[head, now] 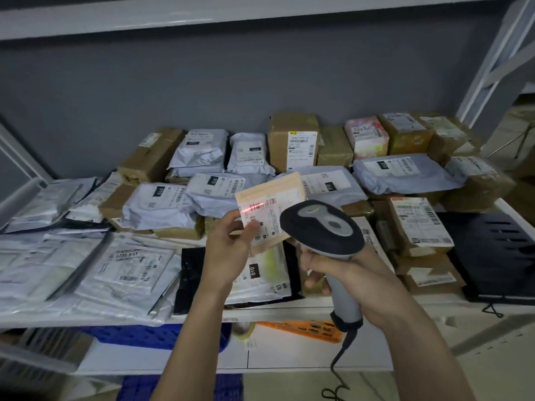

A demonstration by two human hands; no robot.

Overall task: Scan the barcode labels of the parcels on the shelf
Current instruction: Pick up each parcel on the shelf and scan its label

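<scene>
The left hand (228, 244) pinches a flat tan paper envelope (270, 209) above the shelf (289, 309), a red line crossing its white barcode label (265, 217). The right hand (347, 273) grips a grey scanner (324, 230) just beside it. Crinkled plastic mailers (162, 206) and taped cardboard boxes (292, 140) crowd behind.

Brown cardboard boxes (292, 140) and grey plastic mailer bags (162, 204) are crowding the white metal shelf (289, 309) from edge to back wall, leaving open air only above them, beneath the upper white shelf board (115, 21). A black slotted tray (492, 256) is blocking the right end.
</scene>
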